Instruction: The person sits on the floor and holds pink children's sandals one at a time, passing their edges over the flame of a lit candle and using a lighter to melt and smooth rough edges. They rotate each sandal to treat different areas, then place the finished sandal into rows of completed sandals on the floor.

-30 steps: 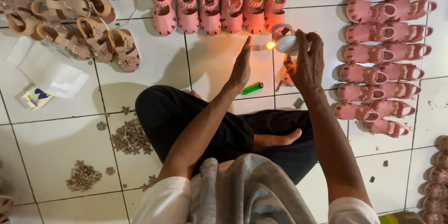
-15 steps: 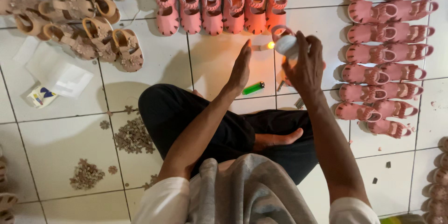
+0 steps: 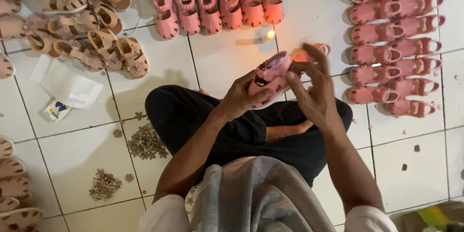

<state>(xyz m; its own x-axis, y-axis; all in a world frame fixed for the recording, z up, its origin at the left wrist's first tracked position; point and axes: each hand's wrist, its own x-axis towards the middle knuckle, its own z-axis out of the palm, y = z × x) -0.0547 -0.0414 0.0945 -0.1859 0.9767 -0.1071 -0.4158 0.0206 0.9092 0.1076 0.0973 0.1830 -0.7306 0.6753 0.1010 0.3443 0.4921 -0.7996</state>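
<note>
step in hand, as i read it: working over one pink sandal [image 3: 271, 74] held up over the lap, likely checking or finishing its upper. next move probably needs the shoe kept steady and the free fingers brought down on the strap end precisely.

left to right, relative to the grip:
- far left of it: tan sandals [image 3: 87, 29] in a loose cluster on the white tile floor [image 3: 72, 149]; below them a white paper sheet [image 3: 72, 87] and a small printed packet [image 3: 56, 110].
- lower left: two small heaps of brown flower-shaped trims [image 3: 145, 141], well apart from the shoe.
- above-left: a row of pink sandals [image 3: 217, 0], soles toward the person.
- left hand [image 3: 241, 97]: closed round the sandal's heel and side, thumb across the upper, fingers wrapped under. firm hold, not much gap.
- the sandal itself: tilted, toe up and away, between both hands, off the floor.
- just above the grip: a lit candle [image 3: 255, 39] lying along the tile, flame at its right end, near but not touching the shoe.
- right hand [image 3: 316, 89]: fingers spread, mostly open; fingertips at the sandal's toe end. touching or just shy of it, cannot tell. not clamped on anything.
- behind the right hand: an orange sandal [image 3: 319, 49], partly hidden.
- far right: stacked rows of pink sandals [image 3: 391, 43].
</note>
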